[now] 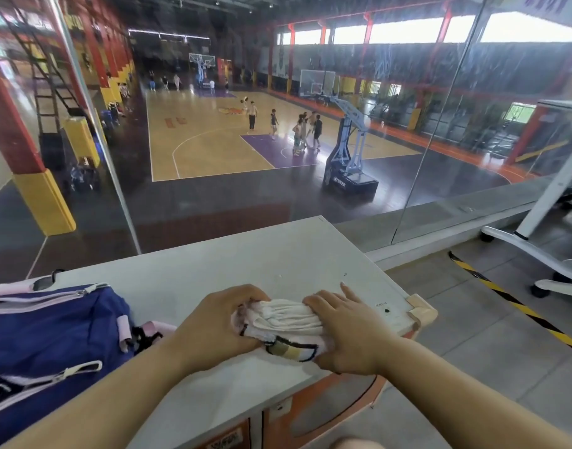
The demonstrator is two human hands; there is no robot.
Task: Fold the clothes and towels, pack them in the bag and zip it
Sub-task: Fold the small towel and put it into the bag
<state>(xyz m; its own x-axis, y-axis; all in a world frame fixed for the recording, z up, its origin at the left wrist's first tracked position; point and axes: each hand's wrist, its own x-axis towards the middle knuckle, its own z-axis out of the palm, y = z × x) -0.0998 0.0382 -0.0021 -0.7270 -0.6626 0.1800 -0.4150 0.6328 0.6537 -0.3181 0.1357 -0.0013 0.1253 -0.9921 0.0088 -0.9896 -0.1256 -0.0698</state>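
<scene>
The left hand (218, 322) curls its fingers around one end of a bunched white towel (283, 327); the right hand (344, 332) presses flat on the other end, fingers spread. The towel lies near the table's (213, 270) front right corner. A blue bag (48, 338) sits at the left edge, its zip open.

We see only part of the blue bag (48, 345): the left edge cuts it off. Our left hand (213, 325) and right hand (346, 335) cover both ends of the bunched white towel (284, 322), so its full size escapes us. The small label (382, 305) near the table's (245, 270) right corner is too tiny to read.
</scene>
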